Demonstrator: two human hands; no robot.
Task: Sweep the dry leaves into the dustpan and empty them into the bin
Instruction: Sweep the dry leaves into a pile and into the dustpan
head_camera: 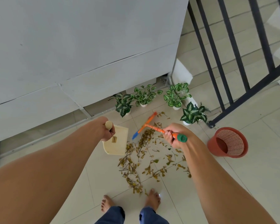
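Dry brown leaves lie scattered over the pale tiled floor in front of my bare feet. My left hand grips the wooden handle of a cream dustpan, which hangs above the floor at the left edge of the leaves. My right hand is closed on the orange handle of a broom with a green end cap; its orange and blue head is over the far end of the leaf pile. A red mesh bin stands on the floor to the right.
Several small potted plants stand in white pots beyond the leaves, against a grey wall. A dark metal railing runs along the right, its base post close to the bin. My feet stand just behind the leaves.
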